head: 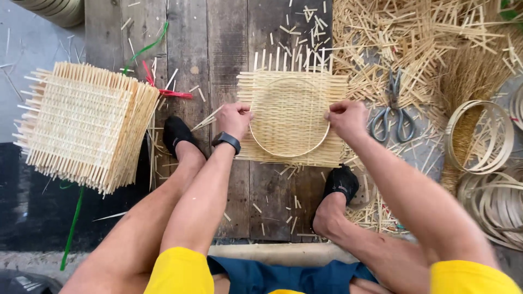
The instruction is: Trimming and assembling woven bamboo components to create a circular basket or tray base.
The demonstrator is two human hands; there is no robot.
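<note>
Pressing a bamboo hoop (289, 117) into the woven mat (291, 118), I pinch its rim with left hand (235, 120) and right hand (347, 118); edges look untrimmed, scissors (393, 111) idle right of the mat.

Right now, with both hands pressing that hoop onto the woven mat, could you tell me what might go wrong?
1. The hoop is gripped only at its two sides by the left hand and right hand, so it might spring or slide off-centre on the woven mat.
2. Stiff strip ends stick out along the mat's far edge and could prick fingers.
3. The scissors lie close to the right hand among loose offcuts; a careless reach might meet the blades.
</note>
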